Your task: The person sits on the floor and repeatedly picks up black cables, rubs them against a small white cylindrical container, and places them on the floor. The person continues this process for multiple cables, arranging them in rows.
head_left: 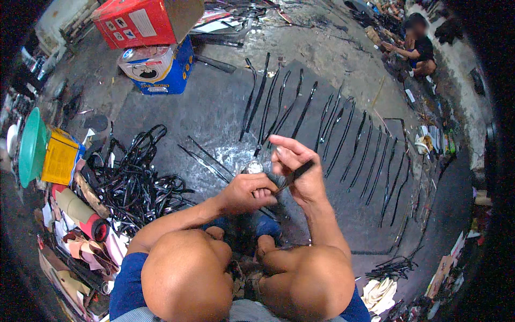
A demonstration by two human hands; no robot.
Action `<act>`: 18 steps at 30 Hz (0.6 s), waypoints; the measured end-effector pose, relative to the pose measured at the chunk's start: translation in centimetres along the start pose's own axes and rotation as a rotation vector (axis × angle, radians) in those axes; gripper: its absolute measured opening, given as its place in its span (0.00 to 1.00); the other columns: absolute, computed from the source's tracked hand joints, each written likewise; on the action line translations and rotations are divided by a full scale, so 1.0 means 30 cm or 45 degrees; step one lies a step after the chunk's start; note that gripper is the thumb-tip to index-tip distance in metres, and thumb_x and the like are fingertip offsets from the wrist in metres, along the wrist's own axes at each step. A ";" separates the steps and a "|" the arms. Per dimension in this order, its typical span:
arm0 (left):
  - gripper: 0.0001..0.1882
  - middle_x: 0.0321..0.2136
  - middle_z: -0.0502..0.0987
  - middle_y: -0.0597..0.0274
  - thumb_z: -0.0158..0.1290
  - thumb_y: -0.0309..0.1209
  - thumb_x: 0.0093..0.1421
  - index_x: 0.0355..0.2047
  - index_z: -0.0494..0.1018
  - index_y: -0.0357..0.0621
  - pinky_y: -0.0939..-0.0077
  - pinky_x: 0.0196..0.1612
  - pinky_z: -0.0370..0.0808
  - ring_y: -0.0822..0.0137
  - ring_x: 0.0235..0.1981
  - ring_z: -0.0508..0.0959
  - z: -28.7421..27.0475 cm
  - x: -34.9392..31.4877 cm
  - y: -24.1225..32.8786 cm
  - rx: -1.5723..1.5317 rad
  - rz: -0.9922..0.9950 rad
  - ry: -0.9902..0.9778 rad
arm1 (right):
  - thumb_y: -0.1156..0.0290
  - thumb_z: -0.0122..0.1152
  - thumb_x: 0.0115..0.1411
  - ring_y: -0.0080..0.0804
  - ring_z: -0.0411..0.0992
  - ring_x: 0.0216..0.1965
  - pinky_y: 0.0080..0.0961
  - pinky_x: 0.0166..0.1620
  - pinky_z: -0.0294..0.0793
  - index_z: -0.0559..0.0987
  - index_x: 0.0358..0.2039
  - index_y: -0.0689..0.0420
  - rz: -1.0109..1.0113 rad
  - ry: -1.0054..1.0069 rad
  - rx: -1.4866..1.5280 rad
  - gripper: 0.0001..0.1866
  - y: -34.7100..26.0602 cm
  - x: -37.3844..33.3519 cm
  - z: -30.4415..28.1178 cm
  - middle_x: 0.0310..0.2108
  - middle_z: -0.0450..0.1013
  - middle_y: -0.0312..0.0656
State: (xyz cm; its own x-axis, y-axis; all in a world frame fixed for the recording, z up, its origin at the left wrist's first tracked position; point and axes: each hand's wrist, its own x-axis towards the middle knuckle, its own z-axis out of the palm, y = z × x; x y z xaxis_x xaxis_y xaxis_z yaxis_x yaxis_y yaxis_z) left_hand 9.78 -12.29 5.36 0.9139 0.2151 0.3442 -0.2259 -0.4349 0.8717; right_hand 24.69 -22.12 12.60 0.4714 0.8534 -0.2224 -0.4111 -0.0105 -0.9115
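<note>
My left hand [250, 189] is closed low in front of my knees, its fingers curled around one end of a dark, narrow strip. The rest of this dark strip [302, 172] crosses the palm of my right hand [301, 169], which has its forefinger stretched out and other fingers bent over it. Blur hides the strip's exact kind. Just beyond my left hand, a shiny whitish round thing [254, 167] is partly covered. Two thin black strips [206, 161] lie to the left of it. Many more glossy black strips [358, 147] are laid side by side ahead and to the right.
A tangled heap of black strips [137, 180] lies left. Farther off, a red box [134, 24] sits on a blue container [161, 70]. A green basin [33, 147] leans by a yellow tin [61, 158]. Another person [421, 48] crouches at the far right.
</note>
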 end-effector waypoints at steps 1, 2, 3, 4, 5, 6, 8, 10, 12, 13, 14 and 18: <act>0.12 0.28 0.77 0.67 0.66 0.26 0.55 0.39 0.79 0.38 0.82 0.33 0.74 0.80 0.30 0.76 -0.006 0.013 0.016 -0.204 -0.159 0.047 | 0.69 0.61 0.68 0.17 0.72 0.23 0.16 0.26 0.71 0.81 0.52 0.62 -0.011 -0.022 -0.038 0.15 -0.047 -0.020 -0.009 0.33 0.80 0.39; 0.12 0.28 0.77 0.68 0.66 0.26 0.56 0.40 0.78 0.38 0.82 0.34 0.75 0.80 0.30 0.76 -0.020 0.006 0.037 -0.395 -0.344 0.107 | 0.71 0.64 0.66 0.15 0.68 0.19 0.14 0.21 0.65 0.81 0.50 0.62 -0.013 -0.037 -0.102 0.14 -0.058 -0.029 -0.008 0.32 0.80 0.38; 0.13 0.29 0.78 0.68 0.66 0.25 0.57 0.42 0.78 0.37 0.82 0.35 0.75 0.80 0.31 0.76 -0.035 0.000 0.057 -0.586 -0.526 0.173 | 0.72 0.63 0.66 0.14 0.66 0.19 0.14 0.21 0.63 0.81 0.50 0.60 -0.024 -0.037 -0.196 0.13 -0.068 -0.042 -0.004 0.31 0.79 0.38; 0.16 0.30 0.78 0.69 0.65 0.24 0.58 0.46 0.77 0.36 0.83 0.36 0.75 0.80 0.32 0.76 -0.044 0.025 0.066 -0.870 -0.497 0.225 | 0.72 0.62 0.67 0.14 0.67 0.20 0.14 0.22 0.64 0.81 0.49 0.60 -0.085 0.081 -0.314 0.12 -0.073 -0.062 0.000 0.31 0.79 0.37; 0.16 0.30 0.78 0.68 0.65 0.23 0.58 0.47 0.77 0.37 0.84 0.36 0.75 0.80 0.33 0.77 -0.054 0.050 0.078 -0.897 -0.424 0.257 | 0.73 0.61 0.67 0.14 0.68 0.21 0.15 0.23 0.65 0.81 0.49 0.60 -0.146 0.196 -0.429 0.11 -0.072 -0.075 0.009 0.31 0.79 0.37; 0.15 0.30 0.78 0.68 0.64 0.23 0.59 0.47 0.77 0.37 0.84 0.36 0.75 0.81 0.33 0.77 -0.050 0.061 0.089 -0.873 -0.424 0.278 | 0.73 0.61 0.67 0.14 0.69 0.22 0.15 0.24 0.66 0.81 0.48 0.60 -0.332 0.303 -0.582 0.11 -0.053 -0.071 0.022 0.31 0.78 0.37; 0.14 0.30 0.78 0.68 0.64 0.24 0.60 0.46 0.77 0.37 0.84 0.36 0.76 0.80 0.33 0.77 -0.034 0.087 0.115 -0.916 -0.477 0.304 | 0.74 0.60 0.67 0.14 0.70 0.25 0.16 0.25 0.68 0.81 0.47 0.60 -0.723 0.519 -0.895 0.09 -0.006 -0.039 0.030 0.30 0.78 0.36; 0.14 0.30 0.79 0.67 0.63 0.25 0.61 0.46 0.77 0.37 0.83 0.36 0.78 0.80 0.33 0.78 -0.021 0.104 0.146 -1.037 -0.610 0.321 | 0.75 0.61 0.67 0.14 0.70 0.27 0.17 0.26 0.69 0.81 0.47 0.60 -0.818 0.606 -0.896 0.09 -0.002 -0.022 0.013 0.30 0.78 0.36; 0.12 0.31 0.80 0.66 0.62 0.25 0.62 0.45 0.77 0.37 0.82 0.35 0.78 0.79 0.32 0.79 -0.016 0.102 0.113 -0.997 -0.671 0.305 | 0.75 0.62 0.66 0.14 0.70 0.27 0.17 0.27 0.68 0.81 0.45 0.59 -0.853 0.662 -0.744 0.08 -0.008 -0.005 0.020 0.30 0.78 0.35; 0.11 0.31 0.81 0.66 0.62 0.25 0.62 0.45 0.77 0.37 0.82 0.35 0.79 0.79 0.31 0.79 -0.021 0.101 0.094 -0.975 -0.699 0.298 | 0.75 0.62 0.66 0.15 0.70 0.26 0.17 0.27 0.69 0.82 0.44 0.59 -0.845 0.672 -0.773 0.07 -0.016 -0.003 0.025 0.30 0.78 0.35; 0.09 0.33 0.82 0.64 0.61 0.24 0.63 0.43 0.78 0.37 0.82 0.34 0.79 0.78 0.30 0.80 -0.034 0.090 0.081 -0.998 -0.697 0.252 | 0.75 0.62 0.66 0.15 0.71 0.26 0.17 0.27 0.69 0.82 0.44 0.59 -0.837 0.682 -0.803 0.07 -0.025 -0.003 0.025 0.30 0.78 0.35; 0.08 0.30 0.82 0.63 0.63 0.23 0.61 0.40 0.78 0.37 0.81 0.33 0.79 0.76 0.28 0.80 -0.048 0.082 0.067 -0.996 -0.629 0.401 | 0.74 0.63 0.66 0.14 0.70 0.25 0.17 0.26 0.69 0.82 0.41 0.59 -0.558 0.380 -0.703 0.06 -0.013 -0.020 0.010 0.28 0.77 0.33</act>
State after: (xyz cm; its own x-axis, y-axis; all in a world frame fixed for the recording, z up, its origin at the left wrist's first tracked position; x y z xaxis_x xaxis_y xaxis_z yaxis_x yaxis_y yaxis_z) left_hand 11.09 -11.38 8.45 0.8596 0.4903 -0.1438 -0.1056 0.4459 0.8888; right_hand 24.33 -22.46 13.20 0.7243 0.6636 0.1871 0.2750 -0.0293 -0.9610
